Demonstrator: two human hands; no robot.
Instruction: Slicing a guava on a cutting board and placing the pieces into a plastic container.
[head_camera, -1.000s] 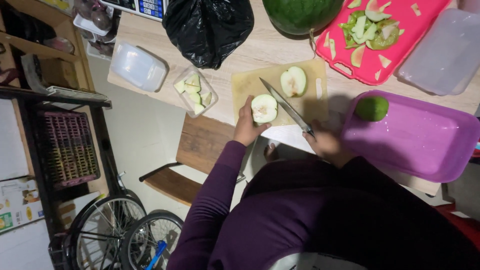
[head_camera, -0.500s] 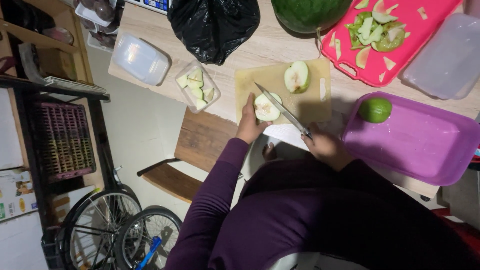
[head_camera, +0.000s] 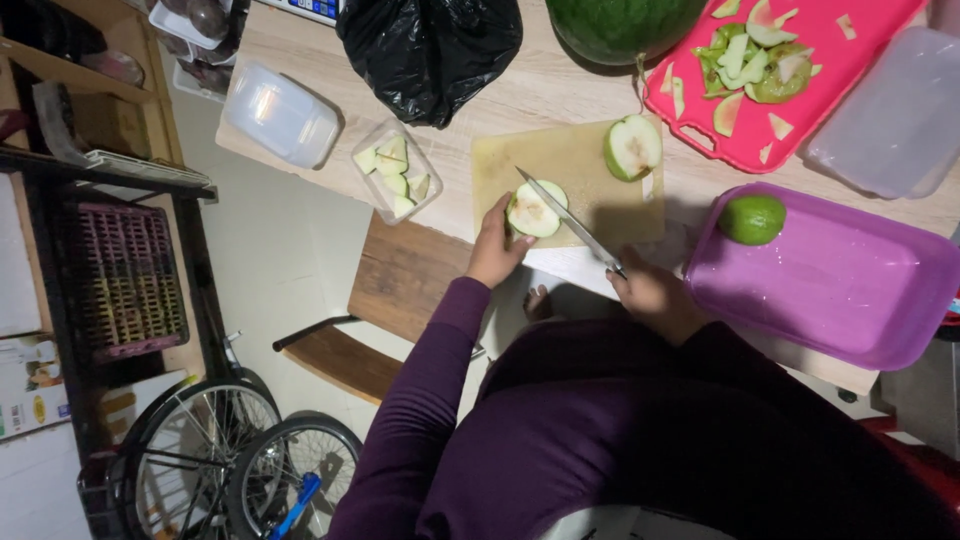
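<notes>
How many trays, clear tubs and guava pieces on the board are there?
Trays: 2, pink tray and purple tray
Clear tubs: 3
Guava halves on the cutting board: 2
Total: 7

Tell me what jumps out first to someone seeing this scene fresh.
The left hand steadies a fruit half at the near edge of the cutting board, while the right hand lays a knife across it. A second half lies cut side up on the board's far end. To the right, a lime-green fruit sits in a purple tray; a pink tray beyond it holds peelings.
</notes>
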